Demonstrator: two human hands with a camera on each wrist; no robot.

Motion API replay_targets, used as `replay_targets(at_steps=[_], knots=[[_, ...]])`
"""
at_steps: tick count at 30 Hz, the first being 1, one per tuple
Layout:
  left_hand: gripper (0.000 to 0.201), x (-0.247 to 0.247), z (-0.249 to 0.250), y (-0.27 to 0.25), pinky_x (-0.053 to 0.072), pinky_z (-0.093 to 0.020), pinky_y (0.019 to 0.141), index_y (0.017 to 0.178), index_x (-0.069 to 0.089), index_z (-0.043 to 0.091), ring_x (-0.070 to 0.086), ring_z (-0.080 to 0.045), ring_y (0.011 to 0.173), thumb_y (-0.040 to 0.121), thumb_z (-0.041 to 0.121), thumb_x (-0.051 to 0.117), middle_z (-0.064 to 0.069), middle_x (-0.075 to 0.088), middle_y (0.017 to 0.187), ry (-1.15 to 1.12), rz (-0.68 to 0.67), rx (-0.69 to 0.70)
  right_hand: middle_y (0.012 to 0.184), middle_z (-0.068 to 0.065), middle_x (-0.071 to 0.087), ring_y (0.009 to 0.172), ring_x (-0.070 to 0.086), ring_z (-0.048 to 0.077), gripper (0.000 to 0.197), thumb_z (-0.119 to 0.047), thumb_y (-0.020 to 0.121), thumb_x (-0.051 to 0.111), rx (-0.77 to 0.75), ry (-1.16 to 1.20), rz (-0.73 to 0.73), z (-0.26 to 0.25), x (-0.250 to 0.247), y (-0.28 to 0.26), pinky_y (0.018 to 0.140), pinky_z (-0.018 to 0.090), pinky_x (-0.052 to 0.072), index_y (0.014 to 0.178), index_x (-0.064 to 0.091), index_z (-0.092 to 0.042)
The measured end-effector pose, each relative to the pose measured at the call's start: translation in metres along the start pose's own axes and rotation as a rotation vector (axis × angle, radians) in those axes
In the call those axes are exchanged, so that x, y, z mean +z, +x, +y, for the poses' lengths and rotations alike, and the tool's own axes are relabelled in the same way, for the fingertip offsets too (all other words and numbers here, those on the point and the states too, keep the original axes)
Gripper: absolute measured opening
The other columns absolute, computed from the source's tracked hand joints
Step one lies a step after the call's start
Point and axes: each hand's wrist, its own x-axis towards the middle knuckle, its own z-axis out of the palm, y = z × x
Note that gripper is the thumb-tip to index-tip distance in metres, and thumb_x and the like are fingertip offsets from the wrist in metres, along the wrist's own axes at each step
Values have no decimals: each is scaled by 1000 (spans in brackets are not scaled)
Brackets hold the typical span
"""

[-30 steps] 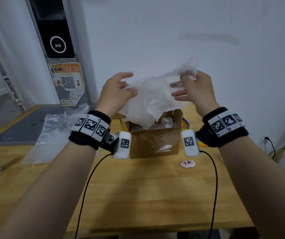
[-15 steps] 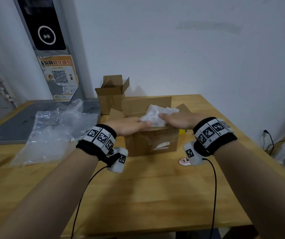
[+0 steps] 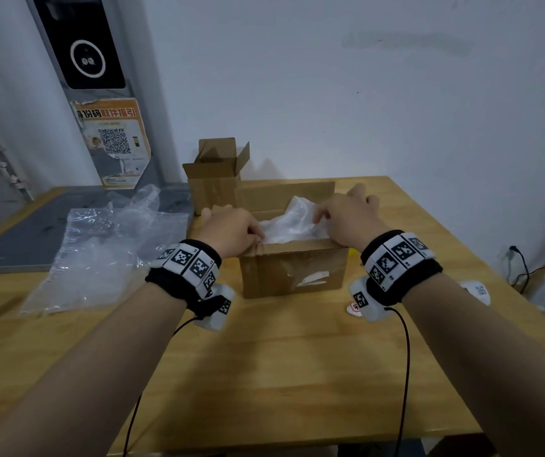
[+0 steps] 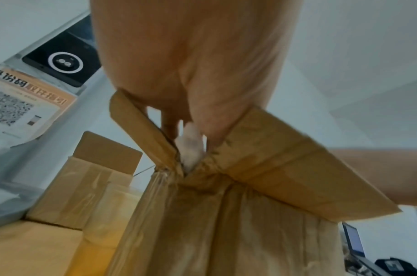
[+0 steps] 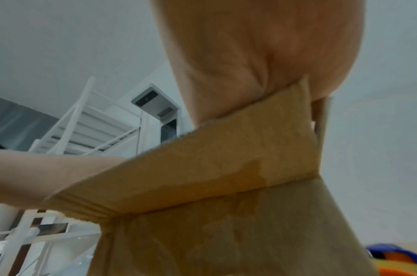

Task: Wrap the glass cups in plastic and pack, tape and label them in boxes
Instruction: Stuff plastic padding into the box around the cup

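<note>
With your left hand [image 3: 231, 230] and right hand [image 3: 347, 216] both pinching the crinkly clear plastic sheet [image 3: 292, 222], tuck it gently down into the open brown cardboard box [image 3: 292, 275] at 12 o'clock on the table [image 3: 264, 374].

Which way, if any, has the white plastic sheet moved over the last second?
Yes: the plastic sheet moved down, from above the open box into it.
</note>
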Motion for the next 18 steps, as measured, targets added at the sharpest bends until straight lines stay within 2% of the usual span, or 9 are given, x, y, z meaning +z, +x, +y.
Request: replay_targets(at_steps=[2, 3, 5, 7, 8, 10, 12, 15, 18], knots=[[19, 2, 0, 1, 30, -46, 107, 105, 79, 36, 54, -19, 124, 102, 30, 61, 14, 72, 119, -44, 34, 32, 101, -16, 68, 111, 44, 16, 37, -9, 99, 53, -134, 49, -13, -5, -2, -3, 98, 41, 35, 99, 74, -39], [21, 4, -1, 1, 32, -45, 111, 104, 79, 33, 57, -20, 124, 104, 29, 58, 12, 73, 117, -76, -2, 52, 99, -13, 71, 103, 52, 13, 31, -17, 102, 51, -168, 87, -90, -8, -2, -5, 97, 38, 39, 92, 76, -32], [37, 6, 0, 0, 32, -49, 113, 92, 72, 31, 60, -26, 120, 109, 41, 41, 6, 72, 105, -87, -117, 76, 91, -4, 71, 96, 60, 16, 48, -44, 108, 38, -157, 89, -266, -8, 1, -9, 102, 40, 38, 79, 69, -23], [64, 5, 4, -3, 20, -53, 118, 99, 71, 25, 55, -29, 128, 107, 60, 17, -3, 71, 113, -18, -235, 67, 120, 5, 71, 129, 53, 23, 78, -64, 105, 10, -86, 2, -350, -6, 6, -10, 123, 54, 10, 98, 74, -21], [78, 5, 8, -4, 8, -56, 122, 117, 71, 23, 48, -28, 138, 104, 66, 8, -6, 68, 129, 13, -294, 55, 140, 9, 63, 144, 41, 25, 90, -69, 101, 0, -55, -11, -367, -5, 7, -10, 124, 57, -4, 117, 75, -21], [86, 4, 13, -5, -12, -59, 121, 145, 57, 26, 31, -26, 151, 99, 70, -1, -5, 53, 152, 30, -382, 56, 159, 11, 46, 155, 25, 26, 101, -76, 94, -9, -42, -8, -407, -4, 7, -6, 122, 59, -16, 140, 64, -22], [81, 4, 15, -3, -17, -62, 119, 154, 44, 33, 23, -26, 155, 99, 72, 0, -1, 43, 161, -2, -425, 70, 162, 10, 42, 157, 21, 27, 104, -79, 90, -11, -27, -4, -443, -2, 7, -1, 121, 60, -19, 147, 57, -25], [69, 7, 12, 0, -10, -63, 119, 140, 53, 34, 39, -25, 146, 100, 72, 11, 2, 58, 147, -65, -401, 56, 159, 8, 47, 155, 27, 27, 95, -76, 96, -5, -13, -25, -453, 0, 10, 4, 120, 61, -17, 144, 59, -26], [40, 8, 11, -7, 14, -57, 120, 114, 58, 33, 60, -18, 118, 104, 63, 34, 10, 71, 110, -153, -203, 70, 125, -1, 70, 132, 53, 24, 65, -64, 105, 19, -64, 17, -335, 1, 13, -2, 120, 63, -3, 111, 71, -27]])
